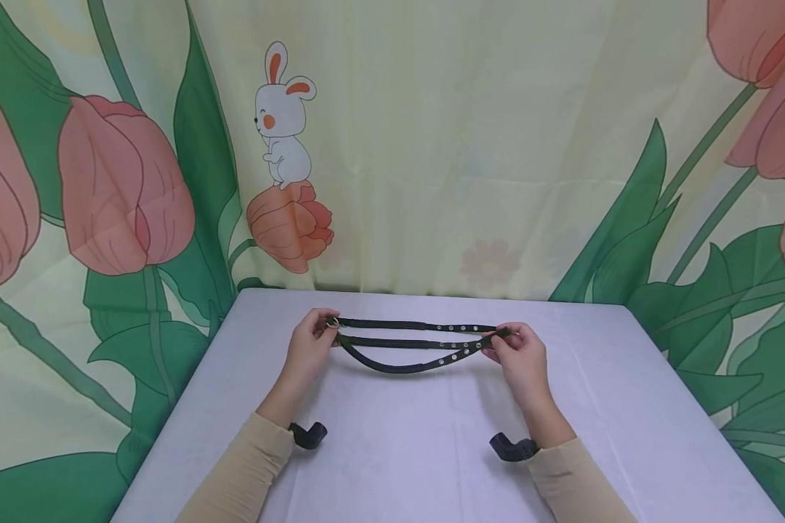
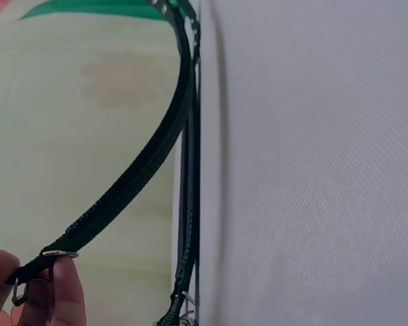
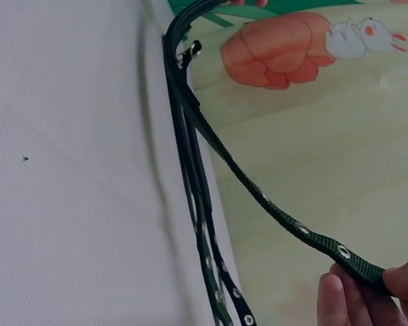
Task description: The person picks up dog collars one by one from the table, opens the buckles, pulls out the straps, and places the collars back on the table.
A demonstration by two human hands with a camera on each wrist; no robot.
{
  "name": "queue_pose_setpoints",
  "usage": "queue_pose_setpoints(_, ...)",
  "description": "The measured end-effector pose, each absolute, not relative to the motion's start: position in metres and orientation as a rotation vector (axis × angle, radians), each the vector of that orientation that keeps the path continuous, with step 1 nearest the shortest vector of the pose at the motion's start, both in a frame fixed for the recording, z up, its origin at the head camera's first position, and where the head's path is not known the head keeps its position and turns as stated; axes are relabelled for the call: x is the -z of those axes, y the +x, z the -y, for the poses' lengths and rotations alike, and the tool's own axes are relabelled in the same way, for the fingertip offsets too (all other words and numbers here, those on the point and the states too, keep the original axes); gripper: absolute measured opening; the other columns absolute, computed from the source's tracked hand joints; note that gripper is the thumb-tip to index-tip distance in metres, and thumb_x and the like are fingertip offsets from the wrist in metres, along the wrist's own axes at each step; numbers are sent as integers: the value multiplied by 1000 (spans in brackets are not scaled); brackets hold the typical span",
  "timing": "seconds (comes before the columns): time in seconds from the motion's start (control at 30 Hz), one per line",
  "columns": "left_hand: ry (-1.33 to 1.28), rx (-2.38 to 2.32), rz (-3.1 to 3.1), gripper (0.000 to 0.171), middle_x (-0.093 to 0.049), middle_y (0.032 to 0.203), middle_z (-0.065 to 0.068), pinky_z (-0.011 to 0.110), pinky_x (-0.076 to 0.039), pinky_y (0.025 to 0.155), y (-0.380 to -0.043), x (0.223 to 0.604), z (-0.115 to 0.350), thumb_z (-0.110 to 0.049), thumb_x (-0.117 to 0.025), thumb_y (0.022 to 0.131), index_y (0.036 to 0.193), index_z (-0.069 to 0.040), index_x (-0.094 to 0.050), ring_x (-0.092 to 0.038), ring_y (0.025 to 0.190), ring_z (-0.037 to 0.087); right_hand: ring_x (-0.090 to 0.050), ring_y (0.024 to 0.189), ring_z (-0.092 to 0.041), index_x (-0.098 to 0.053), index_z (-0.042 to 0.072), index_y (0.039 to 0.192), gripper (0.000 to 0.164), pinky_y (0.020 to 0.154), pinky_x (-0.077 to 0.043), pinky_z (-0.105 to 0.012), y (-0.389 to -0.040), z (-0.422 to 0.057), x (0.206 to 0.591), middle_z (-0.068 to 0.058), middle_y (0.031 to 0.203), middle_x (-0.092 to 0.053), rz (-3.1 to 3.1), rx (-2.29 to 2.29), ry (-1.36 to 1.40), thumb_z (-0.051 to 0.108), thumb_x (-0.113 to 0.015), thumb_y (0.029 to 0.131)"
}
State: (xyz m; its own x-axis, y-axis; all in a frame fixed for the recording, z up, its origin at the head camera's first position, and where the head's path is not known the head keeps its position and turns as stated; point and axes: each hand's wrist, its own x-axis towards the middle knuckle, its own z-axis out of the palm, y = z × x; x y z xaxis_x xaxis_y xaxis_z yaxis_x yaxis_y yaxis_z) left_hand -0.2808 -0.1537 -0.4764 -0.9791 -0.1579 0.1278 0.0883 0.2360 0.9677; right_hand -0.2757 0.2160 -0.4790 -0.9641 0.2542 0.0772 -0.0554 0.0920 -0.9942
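Dark green webbing collars with metal eyelets and buckles stretch between the two hands; three strands show in the head view. The collar nearest the person sags in the middle. My left hand pinches its buckle end, where a metal loop and ring show by the fingertips. At the other end, my right hand pinches the eyelet end between thumb and fingers. Two more strands, the back collar and the middle collar, run behind; whether the fingers also hold them, I cannot tell.
A white-covered table lies under the hands. Behind it hangs a curtain printed with tulips and a rabbit. Black curved pieces stick out inward at both wrists, beside the beige sleeves.
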Motion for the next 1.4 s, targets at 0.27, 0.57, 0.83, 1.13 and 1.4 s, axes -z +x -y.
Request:
queue_pose_setpoints(0.27, 125, 1827, 2288, 24, -68, 124, 22, 28, -65, 85, -283, 478, 158, -6, -61, 107, 129, -1, -66, -72, 104, 28, -79, 83, -7, -56, -8, 120, 18, 79, -66, -28, -277, -219, 478, -19, 110, -81, 2097, -2000, -201, -3, -61, 104)
queue_pose_setpoints(0.57, 169, 1897, 2257, 26, -70, 129, 27, 34, -65, 91, -284, 481, 164, -10, -58, 111, 134, 0, -65, -73, 114, 32, -76, 86, -4, -59, -9, 117, 20, 79, -65, -24, -280, -227, 481, 7, 89, -78, 2032, -1991, -228, -12, -64, 98)
queue_pose_setpoints(0.83, 216, 1920, 2256, 29, -73, 129, 25, 27, -65, 87, -283, 480, 169, -3, -57, 109, 138, 0, -63, -73, 116, 31, -79, 86, -7, -57, -8, 122, 25, 79, -66, -27, -280, -234, 482, 0, 97, -81, 2014, -2039, -302, -10, -66, 98)
queue_pose_setpoints(1.13, 275, 1939, 2217, 25, -72, 131, 27, 22, -64, 83, -285, 487, 178, 5, -63, 103, 128, 5, -67, -75, 115, 30, -80, 82, -11, -55, -5, 121, 24, 77, -67, -31, -279, -240, 484, -9, 106, -82, 1998, -2073, -341, -9, -64, 99)
queue_pose_setpoints(1.4, 328, 1850, 2282, 35, -76, 122, 24, 17, -62, 78, -287, 494, 187, 5, -67, 99, 134, 3, -65, -72, 104, 21, -81, 81, -10, -54, -5, 127, 28, 79, -67, -30, -280, -243, 487, -23, 120, -79, 2054, -2063, -405, -8, -63, 101)
